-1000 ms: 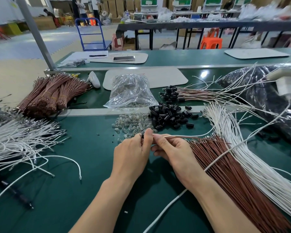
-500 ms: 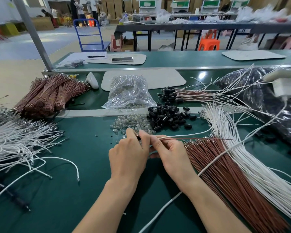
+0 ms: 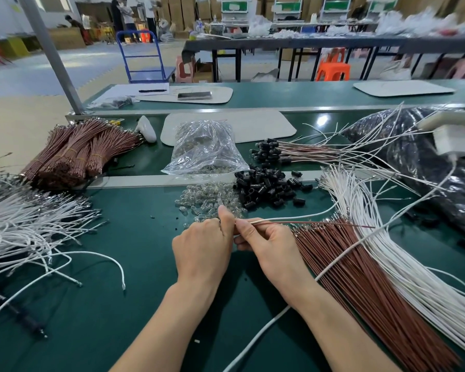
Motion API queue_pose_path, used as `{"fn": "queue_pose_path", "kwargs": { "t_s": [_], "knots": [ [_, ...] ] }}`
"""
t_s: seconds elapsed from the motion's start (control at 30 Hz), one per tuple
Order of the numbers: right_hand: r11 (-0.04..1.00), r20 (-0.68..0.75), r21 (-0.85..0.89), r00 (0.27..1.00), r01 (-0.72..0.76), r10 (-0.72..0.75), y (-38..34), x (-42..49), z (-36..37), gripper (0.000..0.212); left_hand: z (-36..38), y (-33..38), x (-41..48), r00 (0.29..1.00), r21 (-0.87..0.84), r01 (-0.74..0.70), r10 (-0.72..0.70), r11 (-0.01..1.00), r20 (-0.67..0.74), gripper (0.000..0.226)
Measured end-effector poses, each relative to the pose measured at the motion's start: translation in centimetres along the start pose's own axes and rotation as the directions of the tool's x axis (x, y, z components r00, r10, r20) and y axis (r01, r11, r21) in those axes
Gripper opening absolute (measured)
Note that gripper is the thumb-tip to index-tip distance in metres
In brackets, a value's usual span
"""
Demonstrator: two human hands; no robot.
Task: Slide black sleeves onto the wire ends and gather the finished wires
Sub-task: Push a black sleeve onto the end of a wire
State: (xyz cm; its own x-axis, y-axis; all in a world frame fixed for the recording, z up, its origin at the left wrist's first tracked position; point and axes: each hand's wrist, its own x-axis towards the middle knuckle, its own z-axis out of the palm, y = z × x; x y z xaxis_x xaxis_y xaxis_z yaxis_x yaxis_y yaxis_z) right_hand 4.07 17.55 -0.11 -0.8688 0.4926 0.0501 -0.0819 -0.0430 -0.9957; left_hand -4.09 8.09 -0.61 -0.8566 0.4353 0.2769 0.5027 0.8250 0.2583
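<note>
Two wires (image 3: 279,220), one white and one brown, run rightward from centre frame, pinched between thumb and forefinger of the right hand (image 3: 269,245). Beside it the left hand (image 3: 202,248) curls its fingers at their ends; whether it pinches anything cannot be told. Loose black sleeves (image 3: 266,189) lie heaped just above both hands.

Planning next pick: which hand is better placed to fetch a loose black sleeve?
Probably left. The right hand pinches the white and brown wires, so its grip is taken; the left hand has its thumb toward the loose black sleeves, though what it holds is hidden.
</note>
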Motion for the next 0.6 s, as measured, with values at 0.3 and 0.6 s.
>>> {"fn": "queue_pose_path", "kwargs": {
  "t_s": [0.3,0.6],
  "knots": [
    [1.000,0.029,0.006,0.999,-0.018,0.017,-0.28,-0.08,-0.01,0.018,-0.05,0.00,-0.05,0.994,-0.148,0.094,-0.100,0.985,-0.035,0.056],
    [0.994,0.030,0.094,0.999,-0.047,0.045,-0.67,-0.14,0.01,0.021,-0.40,-0.37,-0.51,0.999,-0.387,-0.025,0.010,0.922,-0.039,0.064]
  ]
}}
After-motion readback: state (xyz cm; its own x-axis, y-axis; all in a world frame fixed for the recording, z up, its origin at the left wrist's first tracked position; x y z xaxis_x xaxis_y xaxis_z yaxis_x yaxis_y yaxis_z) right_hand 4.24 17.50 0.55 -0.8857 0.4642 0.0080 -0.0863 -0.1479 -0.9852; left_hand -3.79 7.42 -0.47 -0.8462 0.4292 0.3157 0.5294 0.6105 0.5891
